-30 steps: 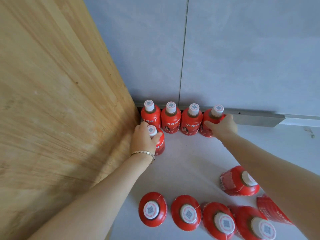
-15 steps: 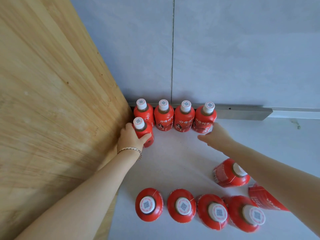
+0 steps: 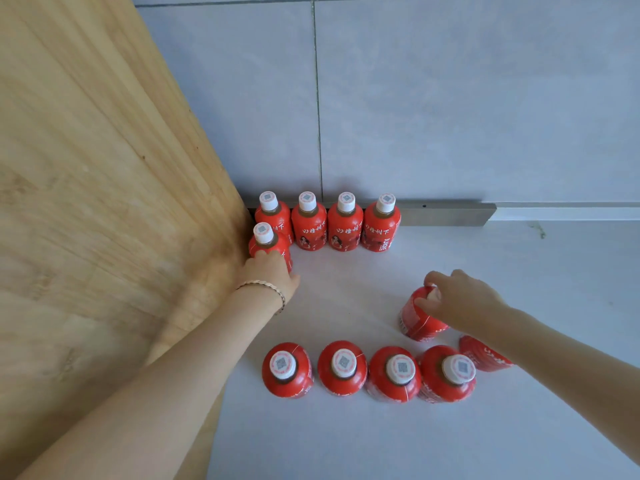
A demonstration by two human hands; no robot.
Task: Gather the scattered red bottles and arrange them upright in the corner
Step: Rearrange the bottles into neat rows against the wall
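Four red plastic bottles with white caps (image 3: pixel 327 223) stand upright in a row against the grey tiled wall (image 3: pixel 450 98), starting from the corner where the light wooden panel (image 3: pixel 104 202) meets that wall. A fifth red bottle (image 3: pixel 268 245) stands upright just in front of the corner bottle, touching the wooden panel. The left hand (image 3: pixel 268 275), with a thin beaded bracelet (image 3: pixel 266 287) on the wrist, lies against the lower front of this fifth bottle; I cannot tell if the fingers really close around it.

Further from the corner, on the white floor (image 3: pixel 346 445), the right hand (image 3: pixel 457 303) has its fingers closed over the cap end of a tilted red bottle (image 3: pixel 417 320). Nearest to the person, four more red bottles (image 3: pixel 367 370) stand side by side in a line, seen from above. One more red bottle (image 3: pixel 485 355) lies partly hidden under the right forearm, beside the end of this line.
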